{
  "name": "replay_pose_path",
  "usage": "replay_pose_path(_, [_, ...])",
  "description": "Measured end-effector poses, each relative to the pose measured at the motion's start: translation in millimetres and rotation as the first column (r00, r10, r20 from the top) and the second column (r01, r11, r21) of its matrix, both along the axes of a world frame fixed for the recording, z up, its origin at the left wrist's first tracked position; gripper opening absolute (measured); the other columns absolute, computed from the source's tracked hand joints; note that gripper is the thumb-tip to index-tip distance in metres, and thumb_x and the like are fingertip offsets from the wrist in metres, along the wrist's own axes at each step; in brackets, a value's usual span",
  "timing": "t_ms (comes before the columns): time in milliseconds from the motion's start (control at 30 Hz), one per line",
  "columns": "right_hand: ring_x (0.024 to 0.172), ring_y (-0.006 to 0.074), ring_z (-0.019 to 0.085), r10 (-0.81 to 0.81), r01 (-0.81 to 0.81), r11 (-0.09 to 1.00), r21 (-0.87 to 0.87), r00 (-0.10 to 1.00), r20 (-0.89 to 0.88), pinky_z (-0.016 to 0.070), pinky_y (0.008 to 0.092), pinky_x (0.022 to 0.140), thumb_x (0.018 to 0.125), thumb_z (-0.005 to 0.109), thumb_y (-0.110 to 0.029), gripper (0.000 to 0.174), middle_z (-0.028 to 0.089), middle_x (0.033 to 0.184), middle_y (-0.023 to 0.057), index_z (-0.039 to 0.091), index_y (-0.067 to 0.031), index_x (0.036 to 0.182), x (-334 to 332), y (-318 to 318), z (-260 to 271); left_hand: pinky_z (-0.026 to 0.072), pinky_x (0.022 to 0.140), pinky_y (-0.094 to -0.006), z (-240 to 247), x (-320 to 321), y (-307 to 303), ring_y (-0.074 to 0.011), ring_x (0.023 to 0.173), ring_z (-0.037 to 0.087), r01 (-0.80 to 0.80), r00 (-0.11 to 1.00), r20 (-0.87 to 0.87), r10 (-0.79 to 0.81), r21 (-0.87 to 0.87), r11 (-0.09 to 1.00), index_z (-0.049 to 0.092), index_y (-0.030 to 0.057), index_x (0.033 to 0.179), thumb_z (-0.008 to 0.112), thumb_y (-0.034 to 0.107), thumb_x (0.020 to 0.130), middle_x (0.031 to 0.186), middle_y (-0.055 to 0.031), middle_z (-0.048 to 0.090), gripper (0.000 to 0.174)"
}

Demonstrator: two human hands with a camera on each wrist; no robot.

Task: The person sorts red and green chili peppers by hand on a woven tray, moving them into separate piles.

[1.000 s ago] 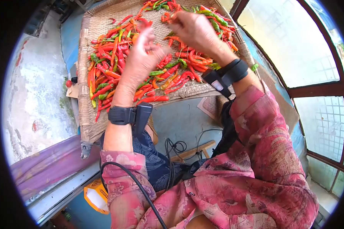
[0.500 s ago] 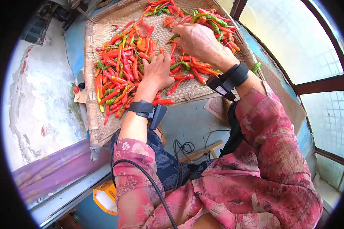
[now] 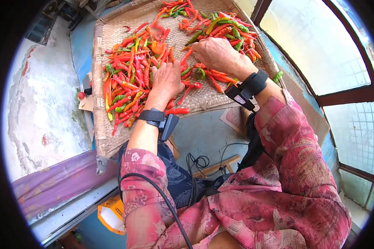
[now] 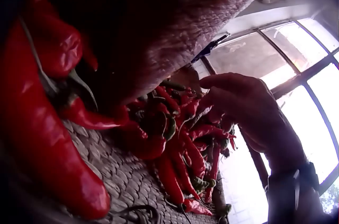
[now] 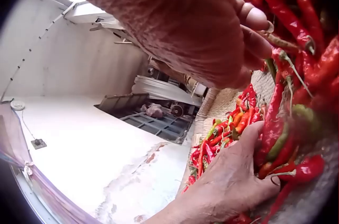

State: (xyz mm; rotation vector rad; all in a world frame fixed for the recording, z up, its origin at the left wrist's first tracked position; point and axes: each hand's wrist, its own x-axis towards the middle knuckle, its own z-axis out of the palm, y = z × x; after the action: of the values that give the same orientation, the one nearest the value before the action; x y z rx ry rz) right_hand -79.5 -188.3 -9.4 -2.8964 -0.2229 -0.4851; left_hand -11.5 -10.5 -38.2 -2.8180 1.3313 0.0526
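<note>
Chillies (image 3: 131, 66), red, orange and green, cover the woven tray (image 3: 108, 143). Head view: near the tray's middle the left hand (image 3: 167, 79) lies on them, fingers loosely straight; toward its far right side the right hand (image 3: 215, 50) bends over another heap. Left wrist view: the right hand's fingers (image 4: 225, 82) curl down onto chillies. Right wrist view: whether they pinch one, I cannot tell.

**Three views, one heap of chillies (image 3: 129, 79)**

My head camera looks steeply down from above onto the woven tray (image 3: 108, 141), both forearms in frame. The left wrist camera is down low, right among the peppers, facing across to the right hand (image 4: 241, 107). The right wrist camera, just as close, looks back at the left hand (image 5: 228, 181). All three share the strip between the hands
</note>
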Motion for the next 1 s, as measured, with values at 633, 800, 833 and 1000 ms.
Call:
replay_pose_path(633, [0.069,0.0076,0.058,0.285,-0.057,0.448,0.892,0.955,-0.083,0.0481,0.0233,0.057,0.089,0.059,-0.032,0.042,0.064,0.086,0.0044,0.054,-0.0014,0.118,10,40,20,0.0483,0.074,-0.0411,54,13,25,-0.0327,0.081,0.063,-0.371,0.907,-0.408,0.108,-0.650,0.663,0.059,0.0030,0.101,0.063,0.024,0.067,0.085,-0.0170,0.066,0.040])
replay_pose_path(800, [0.057,0.0032,0.050,0.108,0.073,0.273,0.959,0.988,-0.107,0.0422,0.0186,0.049,0.091,0.056,-0.026,0.022,0.060,0.076,-0.0005,0.060,-0.0056,0.097,9,39,21,0.0481,0.075,-0.0391,49,14,27,-0.0297,0.082,0.063,-0.269,0.919,-0.391,-0.048,-0.714,0.647,0.057,0.0019,0.102,0.069,0.025,0.071,0.084,-0.0160,0.065,0.040])
replay_pose_path(833, [0.058,0.0033,0.050,0.078,0.121,0.153,0.981,0.988,-0.134,0.0419,0.0184,0.049,0.091,0.055,-0.027,0.023,0.060,0.076,0.0002,0.059,-0.0046,0.097,9,30,24,0.0481,0.074,-0.0355,55,10,28,-0.0247,0.080,0.063,-0.324,0.886,-0.459,-0.067,-0.715,0.619,0.058,0.0015,0.100,0.071,0.027,0.073,0.082,-0.0127,0.065,0.039])
replay_pose_path(1000, [0.056,0.0038,0.049,-0.050,0.211,0.352,0.912,0.977,-0.207,0.0409,0.0185,0.049,0.088,0.053,-0.027,0.029,0.059,0.077,0.0025,0.059,-0.0016,0.101,8,-5,37,0.0478,0.070,-0.0304,47,19,35,-0.0176,0.074,0.062,-0.416,0.871,-0.490,-0.019,-0.759,0.500,0.060,0.0029,0.095,0.071,0.023,0.074,0.080,-0.0083,0.065,0.031])
